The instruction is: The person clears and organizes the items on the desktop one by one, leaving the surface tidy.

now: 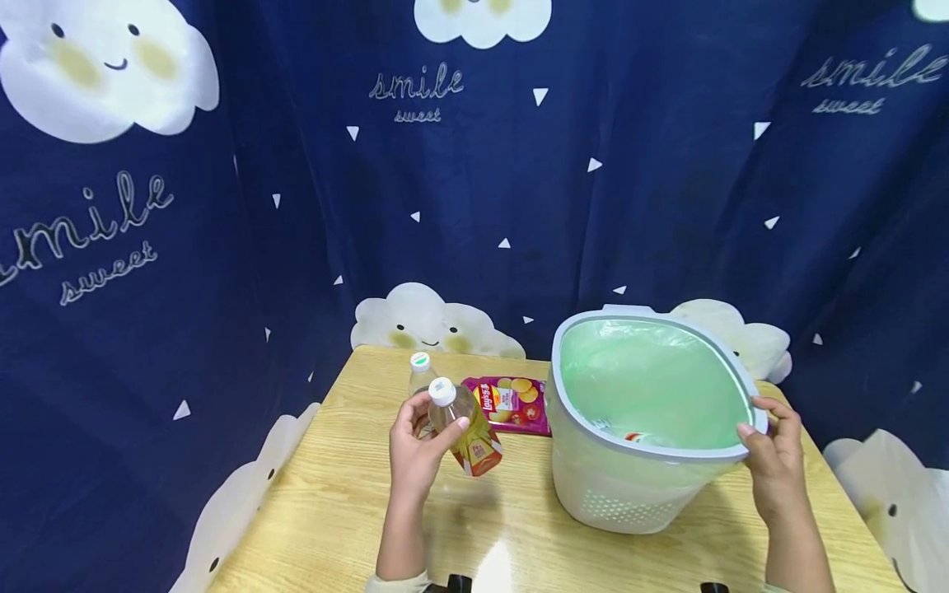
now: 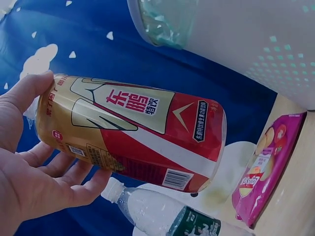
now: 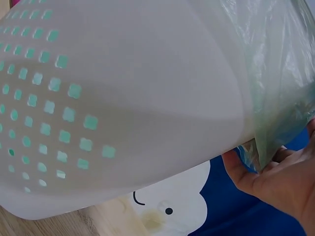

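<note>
My left hand (image 1: pixel 415 449) grips a drink bottle (image 1: pixel 474 445) near its neck, tilted above the table; it has a white cap and a gold and red label. In the left wrist view the same bottle (image 2: pixel 133 130) lies across the picture, fingers under it and thumb at its upper end. With my right hand (image 1: pixel 778 457) I pinch the rim of a white trash bin (image 1: pixel 623 486) at its right side. A green liner bag (image 1: pixel 652 371) lines the bin and hangs over its rim; a small part of a red and white item (image 1: pixel 636 437) shows inside.
Behind the held bottle stands a clear water bottle (image 2: pixel 162 211) with a green label, mostly covered in the head view. A magenta Lay's chip packet (image 1: pixel 511 403) lies between it and the bin. A dark blue curtain (image 1: pixel 474 198) hangs behind the wooden table (image 1: pixel 319 511).
</note>
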The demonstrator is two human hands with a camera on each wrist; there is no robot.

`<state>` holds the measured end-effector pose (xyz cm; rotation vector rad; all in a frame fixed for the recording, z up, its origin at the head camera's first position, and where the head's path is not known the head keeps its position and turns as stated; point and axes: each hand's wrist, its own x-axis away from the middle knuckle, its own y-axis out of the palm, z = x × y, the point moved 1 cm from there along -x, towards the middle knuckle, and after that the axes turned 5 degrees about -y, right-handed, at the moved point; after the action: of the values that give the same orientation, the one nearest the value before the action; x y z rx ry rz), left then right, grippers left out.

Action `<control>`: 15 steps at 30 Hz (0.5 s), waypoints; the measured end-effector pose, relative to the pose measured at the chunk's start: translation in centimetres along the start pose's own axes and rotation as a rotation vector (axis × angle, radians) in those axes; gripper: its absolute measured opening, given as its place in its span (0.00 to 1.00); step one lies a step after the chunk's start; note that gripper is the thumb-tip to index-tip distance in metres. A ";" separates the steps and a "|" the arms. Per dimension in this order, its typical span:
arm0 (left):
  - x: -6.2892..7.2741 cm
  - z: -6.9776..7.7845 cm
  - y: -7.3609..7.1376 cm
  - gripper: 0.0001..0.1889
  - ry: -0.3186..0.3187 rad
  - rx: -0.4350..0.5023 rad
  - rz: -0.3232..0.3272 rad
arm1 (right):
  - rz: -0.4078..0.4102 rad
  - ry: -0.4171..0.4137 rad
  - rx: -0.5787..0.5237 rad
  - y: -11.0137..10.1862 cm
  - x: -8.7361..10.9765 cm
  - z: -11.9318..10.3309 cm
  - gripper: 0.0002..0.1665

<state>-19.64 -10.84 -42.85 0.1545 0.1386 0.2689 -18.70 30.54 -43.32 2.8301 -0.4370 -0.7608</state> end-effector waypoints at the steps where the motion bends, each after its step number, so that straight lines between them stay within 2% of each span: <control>1: 0.0 0.1 0.1 0.29 0.004 0.000 -0.003 | 0.000 -0.001 -0.011 0.0 0.0 0.0 0.23; 3: 0.1 0.4 0.3 0.29 0.009 -0.003 -0.008 | 0.006 -0.001 -0.021 0.0 -0.1 0.1 0.23; 10: 0.9 3.4 1.4 0.28 0.049 -0.012 -0.038 | 0.005 -0.004 -0.055 0.1 -0.1 0.1 0.22; 15: 0.5 4.5 1.8 0.27 0.073 -0.007 -0.061 | 0.000 0.003 -0.072 0.1 0.0 0.3 0.22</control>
<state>-18.94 -9.62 -38.25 0.1337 0.2140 0.2143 -18.89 30.48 -43.51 2.7647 -0.4008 -0.7559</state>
